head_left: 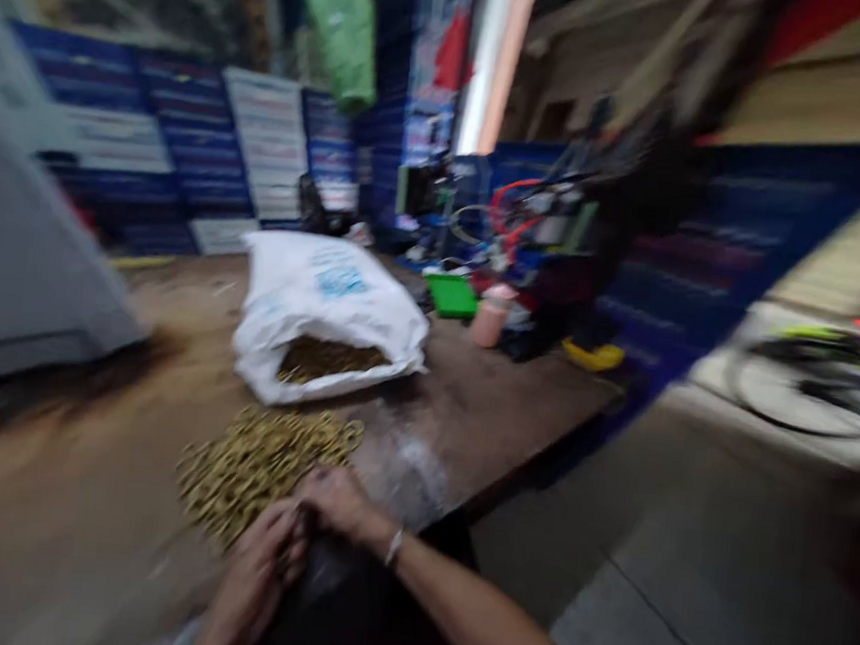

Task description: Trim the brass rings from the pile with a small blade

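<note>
A heap of small brass-coloured rings lies on the brown tabletop. At its near edge my left hand is closed, its fingers curled inward. My right hand is closed too, close against the left, with a bracelet on the wrist. Blur and the fingers hide what either hand grips. Below the hands is a dark surface that I cannot identify. Behind the heap a white woven sack lies on its side, mouth towards me, with many small brown-gold pieces inside.
Crumpled clear plastic lies right of the heap, near the table edge. Farther back are a green tray, a pink container and a yellow object. A large grey-white panel stands left. A bicycle wheel shows right.
</note>
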Demonstrator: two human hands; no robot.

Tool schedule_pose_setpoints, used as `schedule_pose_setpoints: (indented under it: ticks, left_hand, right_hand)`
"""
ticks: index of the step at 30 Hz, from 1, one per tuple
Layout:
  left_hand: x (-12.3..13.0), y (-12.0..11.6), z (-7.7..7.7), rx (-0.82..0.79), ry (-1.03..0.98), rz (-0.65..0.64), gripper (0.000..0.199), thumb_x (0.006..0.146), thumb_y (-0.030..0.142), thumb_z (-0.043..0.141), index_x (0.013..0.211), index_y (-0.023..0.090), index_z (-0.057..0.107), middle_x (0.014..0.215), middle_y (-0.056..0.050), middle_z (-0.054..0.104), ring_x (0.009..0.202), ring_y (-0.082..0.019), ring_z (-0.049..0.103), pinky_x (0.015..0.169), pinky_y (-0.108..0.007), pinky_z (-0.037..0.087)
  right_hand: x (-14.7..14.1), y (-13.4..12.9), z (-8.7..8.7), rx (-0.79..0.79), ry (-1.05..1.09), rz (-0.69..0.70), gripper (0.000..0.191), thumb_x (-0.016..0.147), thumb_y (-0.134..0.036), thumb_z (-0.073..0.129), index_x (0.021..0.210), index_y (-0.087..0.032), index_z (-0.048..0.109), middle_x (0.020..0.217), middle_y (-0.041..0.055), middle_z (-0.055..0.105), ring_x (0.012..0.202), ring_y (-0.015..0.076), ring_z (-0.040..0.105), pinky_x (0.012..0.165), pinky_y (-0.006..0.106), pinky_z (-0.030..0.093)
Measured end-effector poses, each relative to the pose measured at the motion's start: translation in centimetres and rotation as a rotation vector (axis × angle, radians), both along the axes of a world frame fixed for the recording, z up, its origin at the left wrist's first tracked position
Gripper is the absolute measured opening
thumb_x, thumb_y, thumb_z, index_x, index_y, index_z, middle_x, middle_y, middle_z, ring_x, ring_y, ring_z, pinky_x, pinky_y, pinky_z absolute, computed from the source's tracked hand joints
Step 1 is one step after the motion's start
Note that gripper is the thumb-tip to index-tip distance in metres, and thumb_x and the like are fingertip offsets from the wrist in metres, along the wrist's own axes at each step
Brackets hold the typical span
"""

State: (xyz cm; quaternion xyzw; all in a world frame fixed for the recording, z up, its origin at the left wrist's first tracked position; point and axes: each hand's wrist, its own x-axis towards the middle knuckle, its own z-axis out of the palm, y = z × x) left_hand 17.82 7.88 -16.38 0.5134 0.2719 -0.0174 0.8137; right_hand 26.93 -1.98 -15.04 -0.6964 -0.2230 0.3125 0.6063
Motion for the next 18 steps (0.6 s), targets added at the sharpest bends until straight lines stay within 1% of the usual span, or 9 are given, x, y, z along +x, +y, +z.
schedule_pose_setpoints:
  ticks: [2,3,5,6,8,10,14,16,18]
  left_hand:
    - [0.0,0.5,-0.7,-0.001,-0.045,0.018,0.043,0.061,0.047,0.072,0.081,0.014,0.052,0.062,0.004,0.045,0.047,-0.003,0.038,0.041,-0.015,0.027]
    - [0.0,0.7,-1.0,0.014,-0.042,0.042,0.042,0.062,0.047,0.070,0.082,0.014,0.051,0.062,0.004,0.045,0.046,-0.003,0.038,0.040,-0.015,0.026]
    - [0.0,0.9,-1.3,0.056,-0.036,0.067,0.040,0.065,0.046,0.067,0.082,0.014,0.050,0.062,0.004,0.046,0.044,-0.004,0.038,0.038,-0.015,0.025]
    - [-0.1,0.9,-1.4,0.087,-0.028,0.067,0.038,0.067,0.046,0.065,0.082,0.014,0.050,0.063,0.003,0.047,0.044,-0.004,0.039,0.037,-0.015,0.025]
    - [-0.3,0.8,-1.4,0.132,-0.020,0.055,0.036,0.070,0.046,0.061,0.080,0.014,0.048,0.064,0.002,0.049,0.044,-0.004,0.039,0.037,-0.015,0.026]
    - [-0.6,0.8,-1.4,0.145,-0.030,0.043,0.036,0.071,0.047,0.060,0.077,0.014,0.047,0.063,0.002,0.049,0.043,-0.004,0.039,0.037,-0.014,0.026]
    - [-0.9,0.9,-1.4,0.093,-0.064,0.037,0.037,0.071,0.048,0.060,0.076,0.014,0.045,0.063,0.002,0.049,0.043,-0.004,0.039,0.037,-0.015,0.027]
    - [-1.0,0.9,-1.4,0.058,-0.075,0.044,0.037,0.071,0.048,0.061,0.079,0.014,0.045,0.063,0.003,0.048,0.043,-0.004,0.039,0.037,-0.015,0.027]
    - [-1.1,0.9,-1.3,0.026,-0.085,0.056,0.037,0.072,0.047,0.061,0.081,0.014,0.045,0.063,0.003,0.048,0.043,-0.003,0.038,0.037,-0.014,0.026]
  right_hand:
    - [0.7,1.3,-2.3,0.017,0.082,0.086,0.025,0.085,-0.030,0.044,0.067,-0.014,0.051,0.051,-0.0032,0.046,0.046,0.0073,0.041,0.044,0.016,0.032]
    - [0.8,1.8,-3.4,0.028,0.103,0.089,0.023,0.083,-0.031,0.043,0.069,-0.014,0.050,0.051,-0.0034,0.046,0.045,0.0072,0.040,0.044,0.016,0.031]
    - [0.9,2.2,-4.8,0.031,0.023,0.014,0.023,0.075,-0.036,0.050,0.070,-0.014,0.051,0.052,-0.0031,0.047,0.046,0.0077,0.039,0.045,0.017,0.031]
    - [0.9,2.2,-5.2,0.026,-0.030,0.012,0.025,0.073,-0.038,0.051,0.069,-0.014,0.052,0.053,-0.0026,0.047,0.048,0.0080,0.039,0.046,0.017,0.032]
    - [0.9,2.0,-5.3,0.011,-0.103,0.019,0.027,0.072,-0.041,0.050,0.068,-0.014,0.053,0.055,-0.0017,0.047,0.050,0.0087,0.040,0.048,0.018,0.032]
    - [0.8,1.9,-5.2,0.006,-0.134,0.039,0.029,0.072,-0.042,0.048,0.067,-0.014,0.053,0.055,-0.0011,0.048,0.050,0.0090,0.040,0.048,0.019,0.033]
    - [0.8,2.2,-5.0,0.013,-0.143,0.057,0.030,0.070,-0.043,0.048,0.064,-0.014,0.051,0.055,-0.0010,0.047,0.049,0.0090,0.039,0.048,0.019,0.033]
    - [0.9,2.3,-5.2,0.026,-0.120,0.073,0.030,0.072,-0.043,0.047,0.064,-0.015,0.051,0.055,-0.0010,0.047,0.048,0.0089,0.039,0.048,0.019,0.032]
    - [1.0,2.3,-5.5,0.020,-0.092,0.058,0.028,0.073,-0.042,0.046,0.065,-0.015,0.050,0.055,-0.0012,0.048,0.046,0.0089,0.038,0.047,0.019,0.032]
